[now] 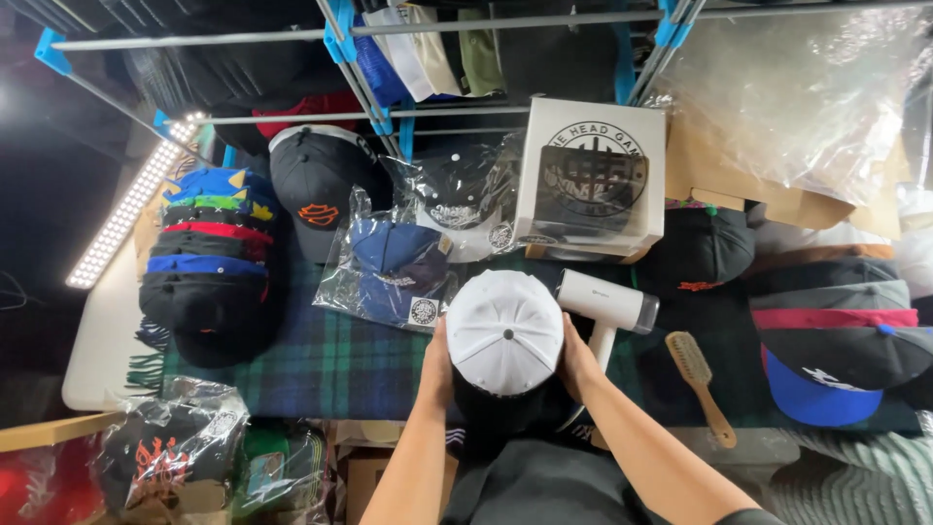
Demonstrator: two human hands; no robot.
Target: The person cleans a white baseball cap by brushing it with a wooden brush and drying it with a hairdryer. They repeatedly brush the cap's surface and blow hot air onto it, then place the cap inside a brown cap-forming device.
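Left hand (436, 365) and right hand (577, 362) are clamped on opposite sides of a white cap (504, 332), crown up, held between them just above the near edge of the surface (330, 365), which carries a plaid cloth. Just beyond the right hand lies a white handheld steamer (607, 303); further right, a wooden brush (699, 381). Beyond the left hand sits a bagged blue cap (394, 264). Well left stands a stack of caps (212, 262). A white box (593, 175) stands behind.

Dim scene, bright LED strip (126, 209) at left, glaring plastic, warped edges.
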